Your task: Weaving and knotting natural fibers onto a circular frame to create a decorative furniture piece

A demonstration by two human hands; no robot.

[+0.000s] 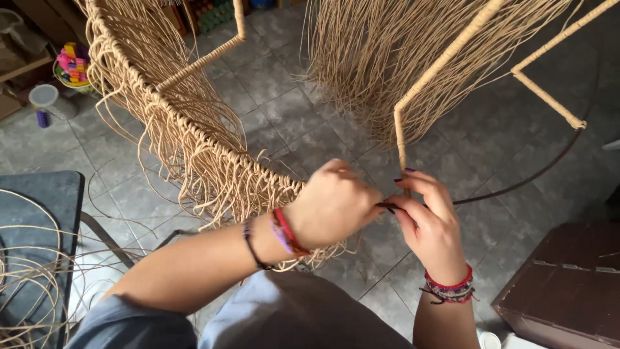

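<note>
A round metal frame (510, 184) wrapped in tan cord (194, 139) stands tilted in front of me, with many loose cord ends hanging from it. My left hand (332, 203) is closed on the frame where the wrapping ends. My right hand (429, 223) pinches the bare dark rim right beside it, at the foot of a wrapped upright bar (400, 139). Both wrists carry bracelets.
Loose coils of tan cord (29, 278) lie on a dark chair seat (39, 200) at the left. A brown box (568, 284) stands at the lower right. A plastic cup (45, 100) and a bowl of coloured bits (74, 64) sit on the tiled floor (290, 110).
</note>
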